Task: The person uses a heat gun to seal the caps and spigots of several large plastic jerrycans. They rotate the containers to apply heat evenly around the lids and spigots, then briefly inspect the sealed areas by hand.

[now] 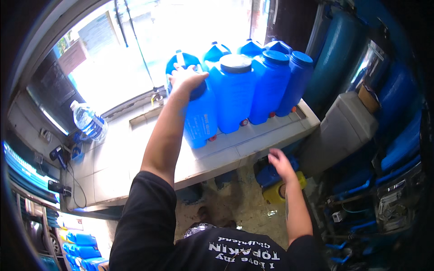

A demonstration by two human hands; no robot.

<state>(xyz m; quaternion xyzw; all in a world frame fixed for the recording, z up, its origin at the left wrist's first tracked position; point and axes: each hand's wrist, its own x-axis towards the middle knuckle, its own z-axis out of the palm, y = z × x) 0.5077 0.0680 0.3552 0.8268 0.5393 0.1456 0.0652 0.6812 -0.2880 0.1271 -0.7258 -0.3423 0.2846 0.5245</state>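
My left hand (186,77) reaches over the top of the nearest blue plastic water container (200,118), at the left end of a row on the white tiled counter; its fingers are at the handle area by the dark round cap, and whether they grip is unclear. To its right stand a blue container with a pale-topped dark cap (234,98) and two more with blue caps (271,84). Red spigots (244,122) show low on them. More blue jugs (217,50) stand behind. Lower right, my right hand (280,162) hangs in the air beyond the counter's front edge, fingers apart, holding nothing.
A clear plastic bottle (89,120) and a blue handheld device (59,156) with a cord are at the counter's left. Yellow (273,194) and blue containers lie on the floor below my right hand. Tall tanks (339,50) stand right; stacked blue containers (83,245) sit lower left.
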